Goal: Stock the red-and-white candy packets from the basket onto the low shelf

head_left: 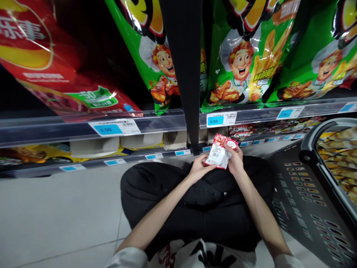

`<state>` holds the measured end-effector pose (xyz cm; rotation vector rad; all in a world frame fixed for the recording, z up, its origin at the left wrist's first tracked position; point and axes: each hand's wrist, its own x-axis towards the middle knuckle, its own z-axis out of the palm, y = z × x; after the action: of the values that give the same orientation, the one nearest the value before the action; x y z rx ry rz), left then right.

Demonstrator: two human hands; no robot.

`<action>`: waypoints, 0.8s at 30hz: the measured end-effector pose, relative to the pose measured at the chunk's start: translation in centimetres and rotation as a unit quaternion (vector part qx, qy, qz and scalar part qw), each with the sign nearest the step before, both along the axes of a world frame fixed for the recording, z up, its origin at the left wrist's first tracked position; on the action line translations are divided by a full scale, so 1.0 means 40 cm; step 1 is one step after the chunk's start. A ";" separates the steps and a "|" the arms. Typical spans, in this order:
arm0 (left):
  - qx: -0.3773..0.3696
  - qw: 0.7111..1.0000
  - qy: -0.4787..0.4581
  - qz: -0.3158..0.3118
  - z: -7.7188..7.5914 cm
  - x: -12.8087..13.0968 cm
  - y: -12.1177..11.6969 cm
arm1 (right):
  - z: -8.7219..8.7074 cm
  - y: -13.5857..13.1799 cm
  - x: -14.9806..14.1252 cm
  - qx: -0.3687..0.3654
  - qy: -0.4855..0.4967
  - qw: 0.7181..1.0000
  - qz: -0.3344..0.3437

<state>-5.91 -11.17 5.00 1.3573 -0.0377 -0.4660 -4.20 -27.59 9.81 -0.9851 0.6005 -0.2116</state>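
A small red and white snack packet (219, 153) is held above my crossed legs, its printed back with a barcode turned up toward me. My left hand (201, 167) grips its lower left edge, thumb lying on top. At the packet's right edge, my right hand (235, 158) pinches it between thumb and fingers. The fingers beneath the packet are hidden. Just beyond it runs the low shelf, where more red and white packets (242, 131) lie on the right.
Green snack bags (241, 70) and a red chip bag (41, 56) hang over the upper shelf edge (156, 124). A black upright post (185, 74) divides the shelving. On my right stands a grey shopping basket (295, 201) filled with yellow-brown packets (341, 160). Pale floor tiles (61, 216) lie left.
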 end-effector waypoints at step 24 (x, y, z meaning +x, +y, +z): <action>0.055 0.996 -0.036 -0.061 -0.016 -0.017 0.003 | -0.002 0.006 -0.011 -0.098 -0.036 0.983 0.148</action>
<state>-6.61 -11.03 4.35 1.4861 -0.1580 -0.5282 -4.64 -27.35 9.74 -1.2388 0.3653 -0.0421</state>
